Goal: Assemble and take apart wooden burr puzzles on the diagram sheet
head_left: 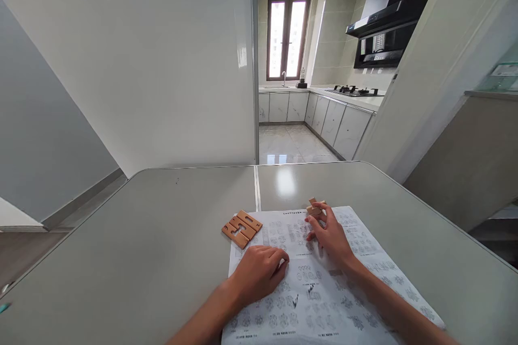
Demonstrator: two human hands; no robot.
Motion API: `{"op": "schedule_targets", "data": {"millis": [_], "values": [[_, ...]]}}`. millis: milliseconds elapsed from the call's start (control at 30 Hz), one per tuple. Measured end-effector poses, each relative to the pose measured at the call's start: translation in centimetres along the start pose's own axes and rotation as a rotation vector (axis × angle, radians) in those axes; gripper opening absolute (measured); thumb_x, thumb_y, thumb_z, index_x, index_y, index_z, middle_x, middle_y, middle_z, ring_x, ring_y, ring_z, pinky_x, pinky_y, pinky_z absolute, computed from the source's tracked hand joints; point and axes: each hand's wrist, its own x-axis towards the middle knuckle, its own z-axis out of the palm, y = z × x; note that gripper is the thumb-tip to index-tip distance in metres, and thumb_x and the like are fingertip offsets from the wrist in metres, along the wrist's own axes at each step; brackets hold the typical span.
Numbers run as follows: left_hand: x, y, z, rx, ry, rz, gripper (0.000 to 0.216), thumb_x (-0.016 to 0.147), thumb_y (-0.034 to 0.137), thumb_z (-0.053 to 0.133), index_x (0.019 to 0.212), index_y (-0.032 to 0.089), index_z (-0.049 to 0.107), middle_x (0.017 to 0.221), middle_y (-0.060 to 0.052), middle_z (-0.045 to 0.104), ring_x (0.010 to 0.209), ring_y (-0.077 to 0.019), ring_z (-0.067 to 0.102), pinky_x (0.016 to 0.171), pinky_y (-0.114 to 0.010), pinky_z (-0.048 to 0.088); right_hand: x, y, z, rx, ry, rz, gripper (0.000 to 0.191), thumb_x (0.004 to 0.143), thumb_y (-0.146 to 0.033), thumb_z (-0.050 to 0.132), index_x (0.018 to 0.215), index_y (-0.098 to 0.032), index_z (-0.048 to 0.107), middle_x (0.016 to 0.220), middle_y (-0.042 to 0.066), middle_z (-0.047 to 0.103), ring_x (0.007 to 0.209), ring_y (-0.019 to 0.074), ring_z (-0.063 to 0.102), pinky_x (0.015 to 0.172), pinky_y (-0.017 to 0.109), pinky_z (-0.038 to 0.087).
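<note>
A large printed instruction sheet (324, 302) lies on the table under both my hands, covered with small line drawings and text. My left hand (261, 272) rests palm down on its left part, fingers loosely curled and nothing visible in them. Just beyond that hand sit several flat brown wooden pieces (242, 229) with cut-out slots, laid side by side across the sheet's left edge. My right hand (327, 232) is closed at the fingertips on a small light wooden puzzle piece (313, 209) near the sheet's far edge. Its exact shape is partly hidden by the fingers.
The grey table (174, 259) has a seam running down its middle and a far edge close to a white wall (182, 64). Past the doorway is a kitchen with cabinets (324, 116), a gas stove (356, 90) and a range hood (388, 21).
</note>
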Motion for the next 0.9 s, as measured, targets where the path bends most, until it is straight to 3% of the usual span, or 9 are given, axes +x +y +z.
{"op": "schedule_targets", "data": {"millis": [100, 300, 433, 600, 800, 900], "values": [[0.0, 0.0, 0.0, 0.003, -0.006, -0.015, 0.009, 0.098, 0.019, 0.054, 0.096, 0.021, 0.063, 0.078, 0.000, 0.073, 0.064, -0.0160, 0.068, 0.063, -0.027, 0.046, 0.2, 0.2, 0.0, -0.021, 0.007, -0.005, 0.044, 0.090, -0.049, 0.059, 0.127, -0.027, 0.050, 0.110, 0.007, 0.073, 0.058, 0.0196, 0.071, 0.044, 0.029, 0.048], [-0.1, 0.0, 0.0, -0.003, -0.014, -0.016, 0.010, 0.097, 0.018, 0.054, 0.095, 0.021, 0.063, 0.079, 0.000, 0.074, 0.065, -0.0160, 0.068, 0.064, -0.027, 0.046, 0.2, 0.5, 0.1, 0.011, -0.001, -0.030, 0.035, 0.090, -0.045, 0.061, 0.118, -0.025, 0.054, 0.089, 0.001, 0.073, 0.058, 0.0174, 0.065, 0.062, 0.033, 0.051], [0.0, 0.2, -0.1, -0.065, 0.000, -0.087, 0.011, 0.096, 0.017, 0.054, 0.097, 0.021, 0.064, 0.077, 0.001, 0.073, 0.065, -0.0154, 0.068, 0.066, -0.027, 0.047, -0.4, -0.4, 0.3, 0.158, -0.062, -0.045, 0.034, 0.089, -0.051, 0.065, 0.109, -0.025, 0.057, 0.072, -0.002, 0.065, 0.058, 0.0161, 0.055, 0.057, 0.030, 0.045], [0.2, 0.4, -0.7, -0.278, 0.082, -0.295, 0.014, 0.100, 0.027, 0.054, 0.110, 0.022, 0.062, 0.077, 0.002, 0.068, 0.060, -0.0122, 0.061, 0.061, -0.024, 0.047, -1.5, -2.2, 0.4, 0.301, -0.251, -0.073, 0.036, 0.092, -0.059, 0.064, 0.104, -0.026, 0.056, 0.062, -0.006, 0.050, 0.055, 0.0146, 0.044, 0.050, 0.027, 0.035], [0.4, 0.1, -0.6, -0.556, 0.177, -0.494, 0.046, 0.095, 0.046, 0.064, 0.133, 0.024, 0.048, 0.114, -0.006, 0.064, 0.077, -0.0145, 0.063, 0.065, -0.027, 0.053, -2.5, -3.1, 0.3, 0.345, -0.503, -0.105, 0.034, 0.096, -0.058, 0.060, 0.097, -0.024, 0.055, 0.057, -0.007, 0.049, 0.051, 0.0130, 0.040, 0.051, 0.027, 0.035], [0.4, 0.2, -0.7, -0.627, 0.158, -0.547, 0.059, 0.091, 0.049, 0.069, 0.140, 0.026, 0.043, 0.117, -0.007, 0.062, 0.078, -0.0159, 0.062, 0.067, -0.030, 0.053, -2.7, -3.1, 0.4, 0.374, -0.659, -0.093, 0.031, 0.099, -0.053, 0.059, 0.098, -0.023, 0.055, 0.052, -0.009, 0.049, 0.047, 0.0109, 0.038, 0.051, 0.026, 0.034]]}}
